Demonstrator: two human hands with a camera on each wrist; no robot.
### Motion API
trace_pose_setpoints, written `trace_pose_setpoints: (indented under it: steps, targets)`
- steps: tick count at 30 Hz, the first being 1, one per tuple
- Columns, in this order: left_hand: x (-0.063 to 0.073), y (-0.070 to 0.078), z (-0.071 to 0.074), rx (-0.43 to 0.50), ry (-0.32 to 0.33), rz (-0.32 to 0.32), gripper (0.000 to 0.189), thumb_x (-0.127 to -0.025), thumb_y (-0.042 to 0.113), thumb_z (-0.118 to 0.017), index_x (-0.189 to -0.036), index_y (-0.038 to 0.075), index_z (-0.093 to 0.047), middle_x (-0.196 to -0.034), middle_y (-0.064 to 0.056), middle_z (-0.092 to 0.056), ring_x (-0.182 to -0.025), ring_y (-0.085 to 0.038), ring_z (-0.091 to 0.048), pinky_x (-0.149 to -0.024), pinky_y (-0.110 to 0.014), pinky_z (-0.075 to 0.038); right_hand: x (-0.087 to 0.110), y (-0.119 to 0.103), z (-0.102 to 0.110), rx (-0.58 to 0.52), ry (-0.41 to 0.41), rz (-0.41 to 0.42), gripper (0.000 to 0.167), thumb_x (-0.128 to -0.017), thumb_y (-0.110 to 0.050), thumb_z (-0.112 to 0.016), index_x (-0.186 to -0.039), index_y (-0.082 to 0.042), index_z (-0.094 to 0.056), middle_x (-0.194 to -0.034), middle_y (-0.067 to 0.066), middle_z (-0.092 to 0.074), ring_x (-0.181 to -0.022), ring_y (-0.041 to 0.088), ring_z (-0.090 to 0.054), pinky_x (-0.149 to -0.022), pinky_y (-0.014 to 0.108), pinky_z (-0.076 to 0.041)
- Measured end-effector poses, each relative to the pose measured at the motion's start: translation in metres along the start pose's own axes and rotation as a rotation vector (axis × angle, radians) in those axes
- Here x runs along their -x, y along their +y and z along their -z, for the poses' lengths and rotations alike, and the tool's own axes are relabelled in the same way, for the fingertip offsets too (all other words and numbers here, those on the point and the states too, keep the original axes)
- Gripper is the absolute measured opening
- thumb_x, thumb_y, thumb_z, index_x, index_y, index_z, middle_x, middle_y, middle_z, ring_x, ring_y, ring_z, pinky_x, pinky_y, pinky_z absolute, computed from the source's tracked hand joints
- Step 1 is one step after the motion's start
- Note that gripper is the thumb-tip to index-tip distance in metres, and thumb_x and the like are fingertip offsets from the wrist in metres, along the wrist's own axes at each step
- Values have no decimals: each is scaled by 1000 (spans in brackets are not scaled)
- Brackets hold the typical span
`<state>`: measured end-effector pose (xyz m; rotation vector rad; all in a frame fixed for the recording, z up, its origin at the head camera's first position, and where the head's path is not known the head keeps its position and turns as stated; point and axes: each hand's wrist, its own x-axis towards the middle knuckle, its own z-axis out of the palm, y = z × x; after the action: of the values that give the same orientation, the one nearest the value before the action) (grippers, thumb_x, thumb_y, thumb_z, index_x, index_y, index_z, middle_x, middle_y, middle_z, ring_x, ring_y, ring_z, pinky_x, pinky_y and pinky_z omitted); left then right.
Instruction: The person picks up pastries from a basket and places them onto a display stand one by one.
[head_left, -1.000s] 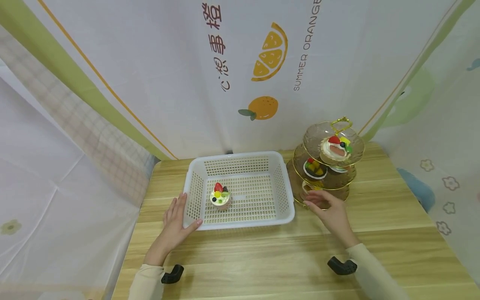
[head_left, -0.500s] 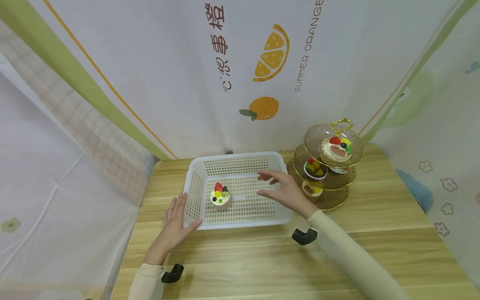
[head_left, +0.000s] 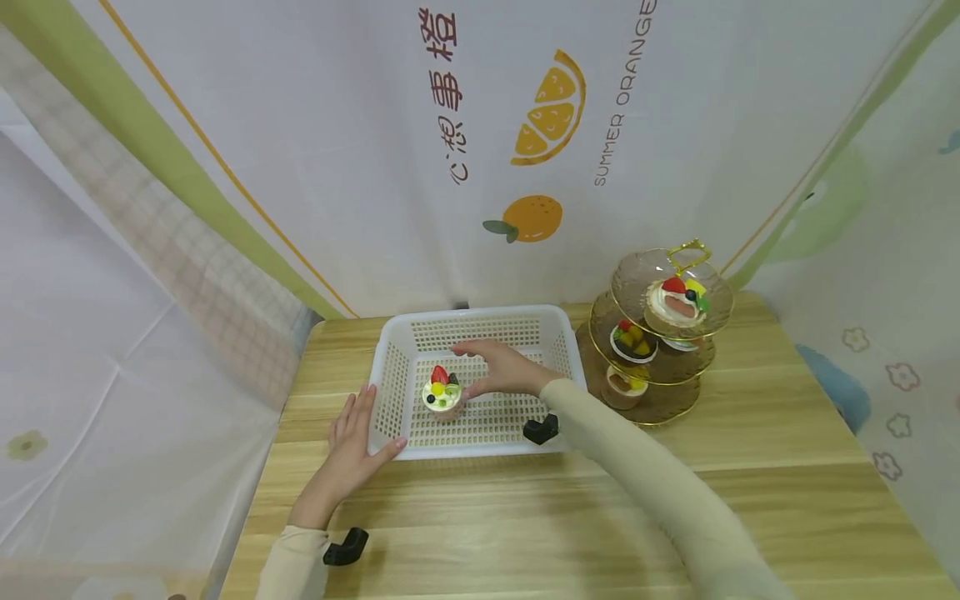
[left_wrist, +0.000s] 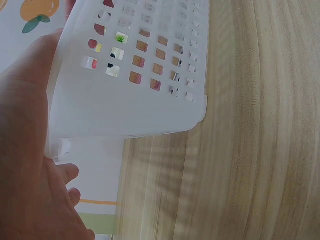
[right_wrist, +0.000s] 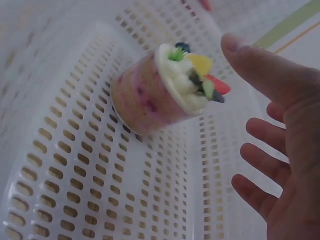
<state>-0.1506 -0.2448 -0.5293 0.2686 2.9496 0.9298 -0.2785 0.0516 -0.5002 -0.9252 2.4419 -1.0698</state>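
In the head view a toy dessert cup with cream and fruit pieces stands inside a white plastic basket. My right hand is over the basket, beside the dessert cup, with thumb and fingers spread. The right wrist view shows a gap between that thumb and the fruit-topped cup; the hand holds nothing. My left hand rests against the basket's near left corner, its thumb along the front rim and its fingers stretched along the left side. Through the holes of the basket wall, parts of the cup show in the left wrist view.
On the right of the wooden table stands a tiered, gold-rimmed stand. A fruit tart is on its top tier, a dark fruit tart on the middle one, and a dessert cup low down. A printed curtain hangs behind.
My right hand has moved left from the stand's lowest tier, across the basket, to beside the dessert cup. The left hand and the basket have stayed in place.
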Motion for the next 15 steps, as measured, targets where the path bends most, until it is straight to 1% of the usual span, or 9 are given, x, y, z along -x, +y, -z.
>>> trace_pose_setpoints:
  steps: [3, 7, 9, 15]
  targets:
    - [0, 1, 0, -2, 3, 4, 103, -88, 51, -67, -160, 10, -5, -167, -20, -8, -151, -49, -2, -111, -77, -4, -11, 0, -7, 34, -57, 10, 91, -75, -37, -85, -151, -16, -41, -154, 3, -47, -142, 26, -43, -119, 48, -34]
    - [0, 1, 1, -2, 6, 5, 103, -88, 50, -67, -160, 10, -5, -166, -21, -9, -151, -49, -2, -111, -77, -3, -21, 0, -17, 103, -103, 3, 96, -71, -43, -86, -152, -18, -39, -157, 2, -43, -146, 24, -40, -122, 47, -29]
    - [0, 1, 1, -2, 5, 5, 103, -88, 50, -67, -160, 10, -5, -166, -22, -9, -151, -49, -2, -111, -77, -3, -25, -1, -20, 124, -119, -2, 97, -71, -43, -86, -152, -19, -40, -157, 1, -43, -146, 23, -39, -122, 46, -29]
    - [1, 0, 0, -1, 2, 6, 103, -89, 50, -67, -160, 10, -5, -166, -21, -9, -151, -50, -3, -111, -77, -3, -29, 0, -25, 128, -141, -20, 95, -70, -39, -87, -151, -18, -42, -155, 1, -46, -145, 23, -41, -121, 45, -32]
